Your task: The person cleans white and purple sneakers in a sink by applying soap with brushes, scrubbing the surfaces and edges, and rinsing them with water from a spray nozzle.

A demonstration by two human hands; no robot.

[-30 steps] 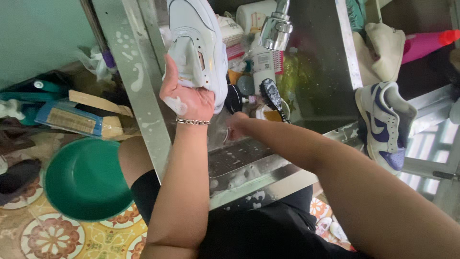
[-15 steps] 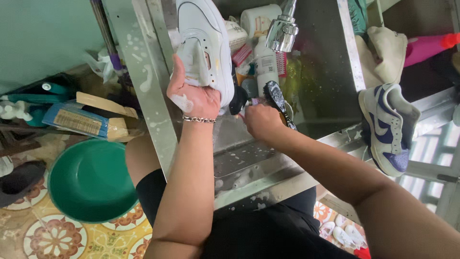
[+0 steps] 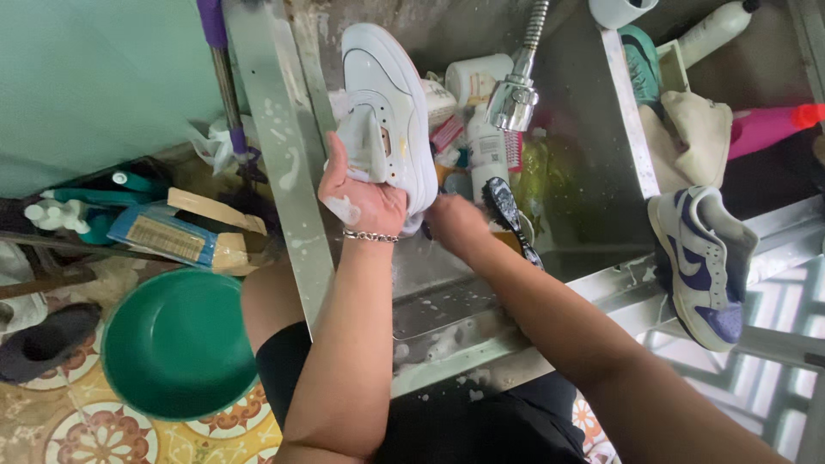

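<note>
**A:** Stainless steel first: the sink (image 3: 567, 172) takes up the middle of the view, its rim flecked with suds, and a chrome tap head (image 3: 513, 101) hangs over the basin. What stands around it?

**B:** On the patterned floor, left of the sink, a green plastic basin (image 3: 176, 344). On the right rim lies a white and purple sneaker (image 3: 705, 258), with a beige cloth (image 3: 694, 125) behind it. Bottles and tubs crowd the back of the sink under the tap.

**A:** And the shoe being worked on?

**B:** The white sneaker (image 3: 387, 112) is held up over the sink, toe pointing away, just left of the tap head. The left hand (image 3: 361, 202), soapy and wearing a chain bracelet, has its grip closed around the heel end. I'd judge this is the scrubbing stage of a wash, going by the foam.

**A:** The other hand?

**B:** The right hand (image 3: 455, 222) sits low, just beside the sneaker's heel, next to a black brush (image 3: 507, 210) standing in the basin. Its fingers are turned away, so I cannot tell whether its grip is closed on anything.

**A:** What would the next move call for?

**B:** Probably a firm hold on the heel while the brush meets the sole or the side, and keeping the shoe over the basin so the suds drop inside.
</note>
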